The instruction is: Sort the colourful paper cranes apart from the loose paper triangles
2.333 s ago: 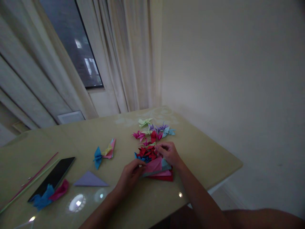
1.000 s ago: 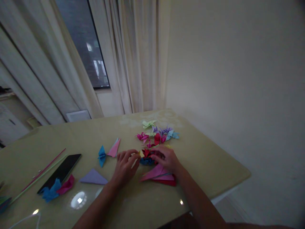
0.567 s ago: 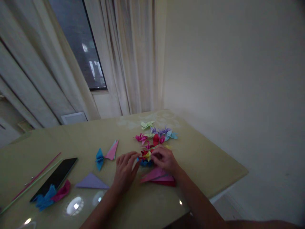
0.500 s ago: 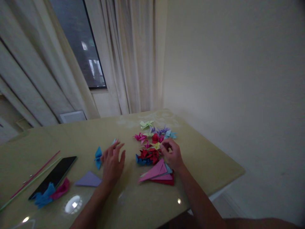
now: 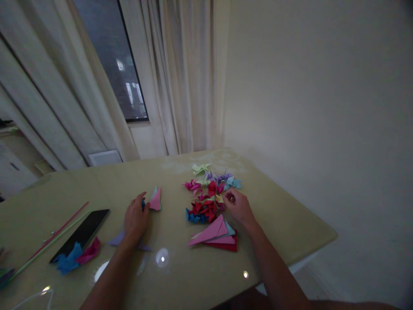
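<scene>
My left hand (image 5: 137, 219) is over a small blue origami piece (image 5: 143, 204), its fingers curled round it so that most of the paper is hidden. Just right of those fingers stand folded pink and light-blue papers (image 5: 155, 199). A lilac folded paper (image 5: 116, 238) lies partly under my left wrist. At the pile of origami cranes, my right hand (image 5: 239, 207) pinches the edge of a yellow paper crane (image 5: 220, 199). Red cranes (image 5: 204, 209), a blue one (image 5: 195, 216) and magenta ones (image 5: 192, 186) lie close by.
Folded pink and red papers (image 5: 213, 234) are stacked before the pile. Leftward lie a black phone-like slab (image 5: 82, 232), thin pink and green sticks (image 5: 61, 232), a blue crane (image 5: 69, 258) and a magenta piece (image 5: 89, 251). A blurred shape, perhaps another person's hand, enters at far left.
My left hand has moved left from beside the pink papers onto the blue piece. My right hand and the yellow crane have shifted slightly right. The view has turned a little left.
</scene>
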`<control>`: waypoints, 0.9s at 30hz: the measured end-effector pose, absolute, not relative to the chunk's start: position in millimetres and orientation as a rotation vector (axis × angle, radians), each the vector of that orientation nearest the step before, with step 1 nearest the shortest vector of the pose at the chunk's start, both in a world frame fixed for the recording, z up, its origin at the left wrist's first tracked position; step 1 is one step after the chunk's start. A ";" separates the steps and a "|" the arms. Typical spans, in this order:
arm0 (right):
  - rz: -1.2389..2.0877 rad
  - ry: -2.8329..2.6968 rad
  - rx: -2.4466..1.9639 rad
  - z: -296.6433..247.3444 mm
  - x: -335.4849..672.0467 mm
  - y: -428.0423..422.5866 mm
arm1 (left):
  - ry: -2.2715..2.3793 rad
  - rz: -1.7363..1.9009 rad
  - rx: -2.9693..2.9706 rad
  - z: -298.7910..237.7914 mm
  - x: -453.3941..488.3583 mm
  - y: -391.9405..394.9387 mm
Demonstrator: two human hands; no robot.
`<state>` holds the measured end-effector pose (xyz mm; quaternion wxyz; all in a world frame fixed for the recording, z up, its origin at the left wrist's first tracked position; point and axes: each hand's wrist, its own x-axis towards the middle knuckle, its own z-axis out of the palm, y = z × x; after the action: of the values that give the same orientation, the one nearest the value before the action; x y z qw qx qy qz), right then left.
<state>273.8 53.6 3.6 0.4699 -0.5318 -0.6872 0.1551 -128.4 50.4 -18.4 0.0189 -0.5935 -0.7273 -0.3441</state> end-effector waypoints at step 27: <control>0.490 -2.155 -0.606 14.3 213.5 18.1 | -1.691 -2.080 -2.657 -19.0 -6.6 -1.6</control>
<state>213.5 18.1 14.3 0.4123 -0.2410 -0.8567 0.1948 -6.6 -1.6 -19.0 -0.3111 -0.6691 -0.4257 -0.5237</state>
